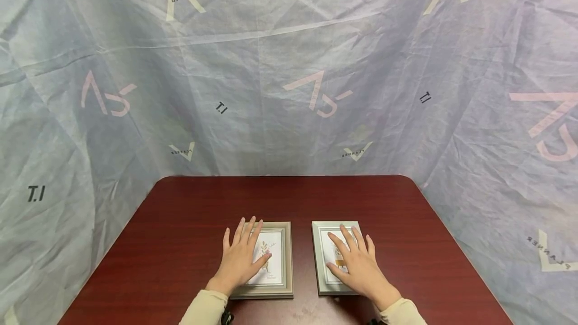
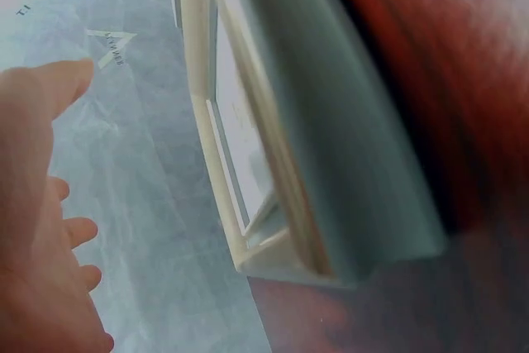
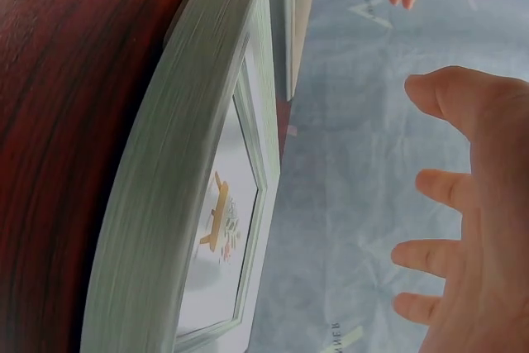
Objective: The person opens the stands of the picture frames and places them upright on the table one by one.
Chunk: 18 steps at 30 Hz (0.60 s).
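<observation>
Cream sleeves are cut off at the bottom edge. On the wood-grained table, lower centre, lie a ridged beige frame and a pale-green frame; left hand and right hand hover above, fingers spread, partly hiding both prints.

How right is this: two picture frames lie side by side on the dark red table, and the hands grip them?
The gripping is wrong. The left hand is held above the left frame and the right hand above the right frame, with gaps visible in both wrist views. They do lie side by side on the dark red table.
</observation>
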Motion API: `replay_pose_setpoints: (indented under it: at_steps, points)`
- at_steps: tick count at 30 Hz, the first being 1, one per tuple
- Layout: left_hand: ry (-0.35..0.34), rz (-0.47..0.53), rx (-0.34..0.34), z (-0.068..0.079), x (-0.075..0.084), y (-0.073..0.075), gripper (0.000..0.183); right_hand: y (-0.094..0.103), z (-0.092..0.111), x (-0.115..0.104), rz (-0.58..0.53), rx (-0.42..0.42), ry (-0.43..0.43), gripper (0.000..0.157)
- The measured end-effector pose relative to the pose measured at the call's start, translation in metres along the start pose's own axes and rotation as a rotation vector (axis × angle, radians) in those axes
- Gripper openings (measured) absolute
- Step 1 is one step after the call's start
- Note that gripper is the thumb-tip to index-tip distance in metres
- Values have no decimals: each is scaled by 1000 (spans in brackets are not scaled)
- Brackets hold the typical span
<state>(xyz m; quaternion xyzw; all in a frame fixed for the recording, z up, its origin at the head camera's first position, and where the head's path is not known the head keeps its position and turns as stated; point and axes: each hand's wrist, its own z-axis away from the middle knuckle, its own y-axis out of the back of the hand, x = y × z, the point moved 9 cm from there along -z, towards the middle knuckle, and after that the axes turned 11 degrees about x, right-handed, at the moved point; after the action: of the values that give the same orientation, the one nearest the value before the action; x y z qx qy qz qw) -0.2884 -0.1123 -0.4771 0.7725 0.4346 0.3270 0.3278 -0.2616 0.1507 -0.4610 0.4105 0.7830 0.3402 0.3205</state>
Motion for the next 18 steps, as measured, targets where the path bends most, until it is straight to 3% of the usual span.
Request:
replay_pose_setpoints:
  at_steps: [5,10,18]
  points:
    - [26,36,-19,-8,-10,-5,81,1,-3,-1,0,25,47,62]
    - [60,81,-81,-12,-21,-15,81,0,-3,-4,7,37,96,60]
    - [61,72,-112,-21,-33,-22,79,-1,-4,-10,26,40,195,55]
